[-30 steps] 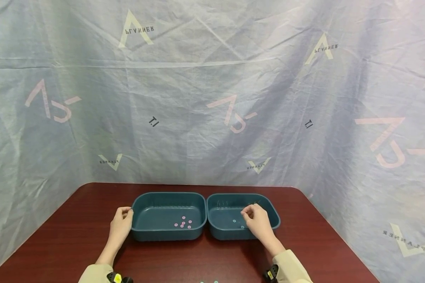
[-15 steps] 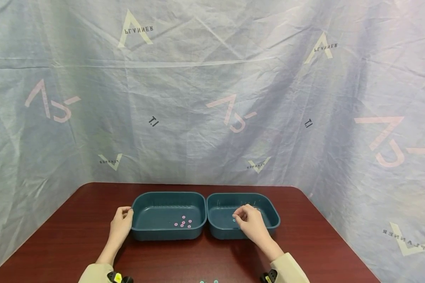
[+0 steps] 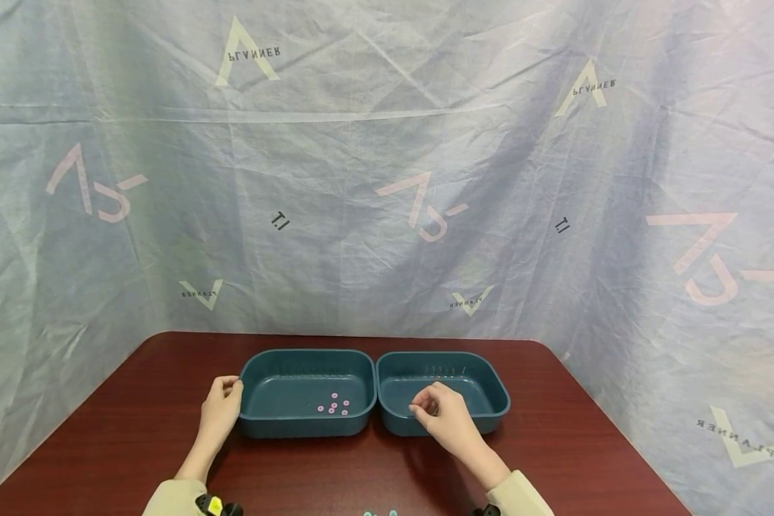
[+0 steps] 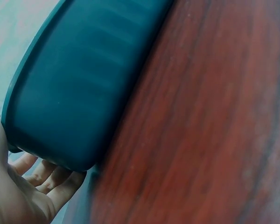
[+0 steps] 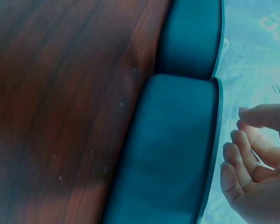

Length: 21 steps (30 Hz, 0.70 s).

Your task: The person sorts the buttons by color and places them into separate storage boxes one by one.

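Two dark teal plastic bins stand side by side on the table. My left hand [image 3: 221,407] holds the outer end of the left bin [image 3: 303,428]. In the left wrist view, the fingers [image 4: 60,189] lie under the bin's corner with the thumb at the rim. Several small pink discs [image 3: 334,406] lie inside that bin. My right hand [image 3: 447,419] hovers over the front rim of the right bin [image 3: 490,383], thumb and forefinger tips close together. In the right wrist view, nothing is visible between those fingertips [image 5: 242,112]; a tiny item could be hidden.
At the bottom edge of the head view, small mint-green discs [image 3: 393,513] lie on the dark red wooden table [image 3: 335,473]. Behind the table hangs a pale printed cloth [image 3: 335,172]. The bins touch or nearly touch at their inner ends.
My right hand has moved left and toward me, from inside the right bin to its front rim. It now covers the small blue discs seen there earlier. The left hand has stayed put.
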Each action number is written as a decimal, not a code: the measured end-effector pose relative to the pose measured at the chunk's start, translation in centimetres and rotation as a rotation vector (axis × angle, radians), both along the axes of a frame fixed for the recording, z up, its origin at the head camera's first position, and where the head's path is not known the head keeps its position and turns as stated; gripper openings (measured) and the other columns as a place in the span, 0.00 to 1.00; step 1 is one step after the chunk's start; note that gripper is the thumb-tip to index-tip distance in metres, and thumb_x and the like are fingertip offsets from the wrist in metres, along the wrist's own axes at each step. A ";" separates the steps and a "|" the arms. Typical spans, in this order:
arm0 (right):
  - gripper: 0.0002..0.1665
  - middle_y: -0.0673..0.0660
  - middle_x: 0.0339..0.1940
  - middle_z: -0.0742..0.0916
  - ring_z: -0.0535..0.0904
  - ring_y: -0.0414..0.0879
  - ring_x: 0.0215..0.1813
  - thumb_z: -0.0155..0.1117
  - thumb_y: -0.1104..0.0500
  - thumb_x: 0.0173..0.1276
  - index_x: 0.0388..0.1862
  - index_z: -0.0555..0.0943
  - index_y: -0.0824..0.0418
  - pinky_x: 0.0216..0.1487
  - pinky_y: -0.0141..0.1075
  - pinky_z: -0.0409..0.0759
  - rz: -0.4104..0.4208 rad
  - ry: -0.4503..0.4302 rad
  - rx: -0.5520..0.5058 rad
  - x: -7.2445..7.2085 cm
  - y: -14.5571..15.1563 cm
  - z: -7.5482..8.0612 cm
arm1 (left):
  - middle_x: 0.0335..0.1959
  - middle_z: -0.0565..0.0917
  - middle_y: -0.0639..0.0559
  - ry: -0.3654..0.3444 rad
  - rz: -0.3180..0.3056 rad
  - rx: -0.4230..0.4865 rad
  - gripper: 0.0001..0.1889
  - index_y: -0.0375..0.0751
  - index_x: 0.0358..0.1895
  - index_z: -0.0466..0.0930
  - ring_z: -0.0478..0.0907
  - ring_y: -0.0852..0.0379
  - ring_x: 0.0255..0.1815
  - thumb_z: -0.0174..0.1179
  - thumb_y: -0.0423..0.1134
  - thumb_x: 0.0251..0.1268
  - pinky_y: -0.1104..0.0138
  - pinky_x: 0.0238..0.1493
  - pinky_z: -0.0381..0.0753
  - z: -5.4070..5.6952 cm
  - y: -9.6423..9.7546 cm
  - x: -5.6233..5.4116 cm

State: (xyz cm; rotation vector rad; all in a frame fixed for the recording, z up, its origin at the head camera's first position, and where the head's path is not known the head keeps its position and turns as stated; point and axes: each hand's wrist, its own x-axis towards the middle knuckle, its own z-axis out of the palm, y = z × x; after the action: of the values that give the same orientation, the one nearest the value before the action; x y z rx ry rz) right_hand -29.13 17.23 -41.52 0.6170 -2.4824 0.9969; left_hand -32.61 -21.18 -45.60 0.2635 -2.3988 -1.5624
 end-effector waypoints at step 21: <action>0.02 0.42 0.23 0.77 0.70 0.30 0.24 0.67 0.58 0.61 0.31 0.81 0.53 0.41 0.37 0.79 0.146 -0.107 0.101 1.6 -1.6 -0.4 | 0.60 0.67 0.29 -0.009 -0.011 -0.002 0.26 0.30 0.63 0.58 0.65 0.35 0.60 0.33 0.48 0.75 0.45 0.56 0.65 0.0 -0.1 0.0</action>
State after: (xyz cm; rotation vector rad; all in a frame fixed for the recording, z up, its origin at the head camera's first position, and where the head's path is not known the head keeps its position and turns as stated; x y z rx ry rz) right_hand -27.57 15.65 -41.97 0.8063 -2.6257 0.9853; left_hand -32.65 -21.30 -45.57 0.2584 -2.4126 -1.5667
